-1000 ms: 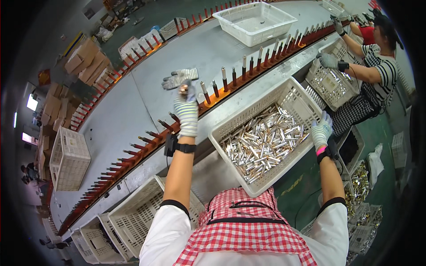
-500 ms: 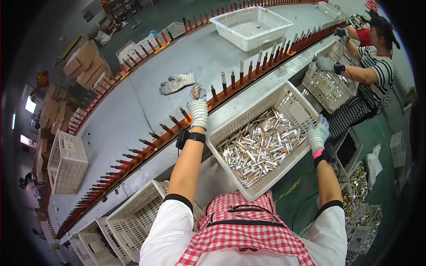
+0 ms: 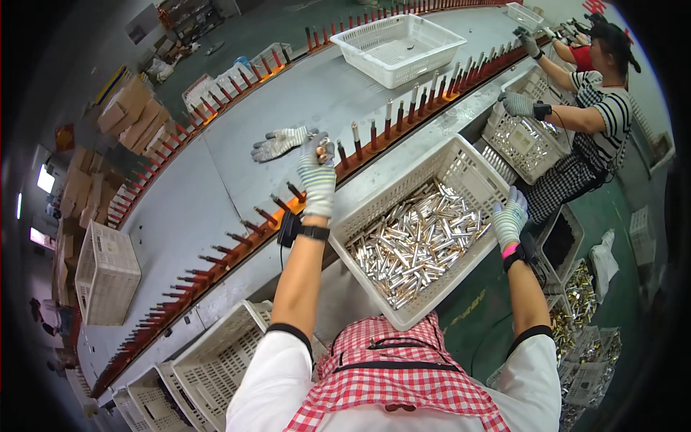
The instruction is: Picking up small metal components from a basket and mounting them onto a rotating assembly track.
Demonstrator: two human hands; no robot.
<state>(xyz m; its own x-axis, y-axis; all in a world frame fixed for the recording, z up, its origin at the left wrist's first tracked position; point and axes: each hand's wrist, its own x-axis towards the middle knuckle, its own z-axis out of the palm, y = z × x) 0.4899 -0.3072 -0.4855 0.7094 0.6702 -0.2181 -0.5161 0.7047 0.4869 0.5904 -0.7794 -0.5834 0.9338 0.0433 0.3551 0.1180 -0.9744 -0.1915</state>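
My left hand (image 3: 317, 178), in a striped glove, is closed around small coppery metal pieces (image 3: 323, 153); the fingers partly hide them. It is over the near row of upright dark red pegs (image 3: 373, 137), and a few pegs there carry silvery tubes (image 3: 389, 115). My right hand (image 3: 511, 217), gloved too, grips the right rim of a white plastic basket (image 3: 471, 167). Many short silver metal tubes (image 3: 417, 245) lie jumbled inside. The basket sits tilted between me and the table edge. Beside my left fingers lies a loose grey-and-white glove (image 3: 279, 144).
A shallow white crate (image 3: 399, 68) stands on the grey table (image 3: 216, 187), and another crate (image 3: 108, 273) at the left. Stacked baskets (image 3: 216, 360) are below the table. At right a co-worker (image 3: 608, 108) has a basket (image 3: 525, 140) of tubes. Boxes (image 3: 137, 115) stand behind.
The view has shifted slightly. My left hand stays closed by the pegs and my right hand stays on the basket rim. The co-worker's far arm now reaches out toward the peg row.
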